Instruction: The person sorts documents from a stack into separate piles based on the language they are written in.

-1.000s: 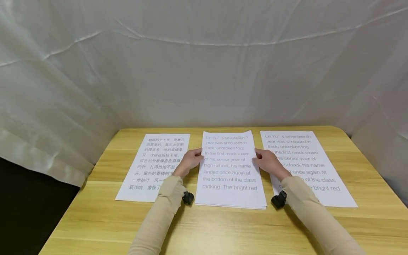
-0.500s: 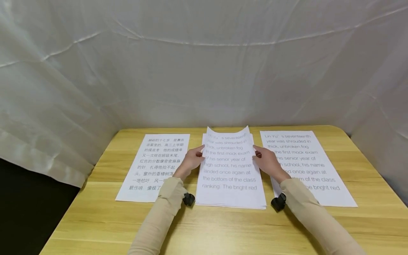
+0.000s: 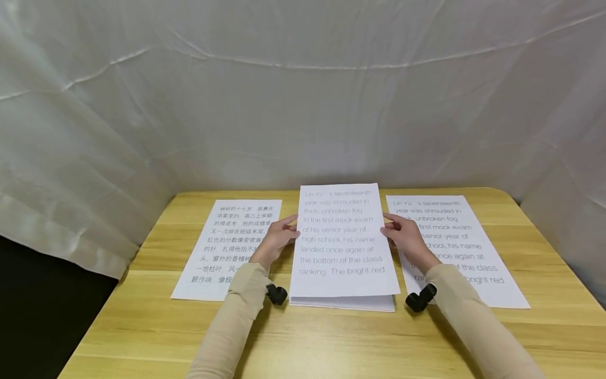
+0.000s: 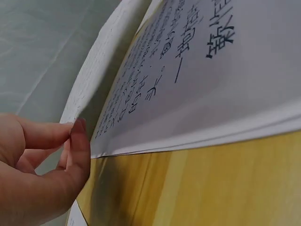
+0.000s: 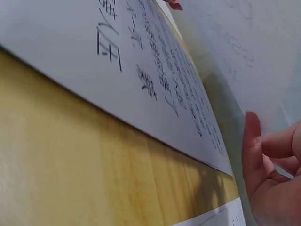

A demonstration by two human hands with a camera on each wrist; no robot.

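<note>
A sheet of paper (image 3: pixel 341 237) with large English print is lifted off the middle paper stack (image 3: pixel 347 303). My left hand (image 3: pixel 276 237) pinches its left edge between thumb and fingers. On the opposite edge my right hand (image 3: pixel 407 239) pinches it in the same way. Both wrist views show the gap below the sheet. There the stack's top page (image 4: pixel 207 94) carries Chinese characters, and it lies flat on the wooden table. In the head view the raised sheet hides most of that stack.
To the left lies a Chinese-text sheet (image 3: pixel 218 252), partly under my left forearm. An English-text sheet (image 3: pixel 473 258) lies on the right, partly covered by my right hand and sleeve. A pale curtain (image 3: pixel 303 116) hangs behind the table (image 3: pixel 331 342).
The top English sheet has come up off the middle stack, its upper end first curling, now flat. Both hands have spread slightly apart with it, and the stack's lower edge shows below.
</note>
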